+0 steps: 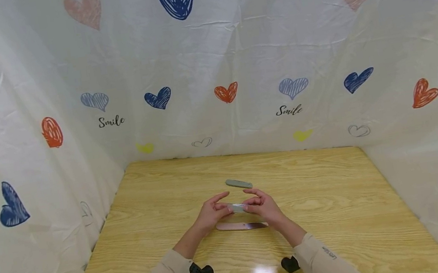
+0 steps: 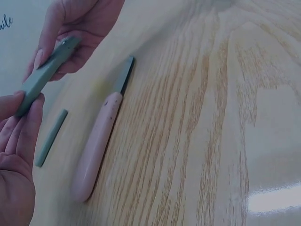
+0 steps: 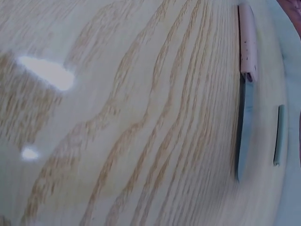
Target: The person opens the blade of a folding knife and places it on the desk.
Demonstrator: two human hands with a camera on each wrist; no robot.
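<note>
Both hands hold a slim grey-green handle (image 1: 237,208), which looks like a folded knife, above the wooden table. My left hand (image 1: 209,214) pinches its left end between thumb and fingers. At the other end my right hand (image 1: 266,206) grips it, thumb along the side. A small pivot dot shows near that end in the left wrist view; whether any blade stands out cannot be told. Just nearer than the hands lies a knife with a pink handle (image 2: 98,146) and its blade (image 3: 245,127) out, pointing right. Beyond the hands rests a similar green handle (image 1: 239,183).
The wood-grain table (image 1: 158,188) reaches back to a white curtain (image 1: 249,56) printed with hearts, which also hangs along both sides. Black devices (image 1: 202,272) sit at the wrists. A bright light reflection shows on the near tabletop.
</note>
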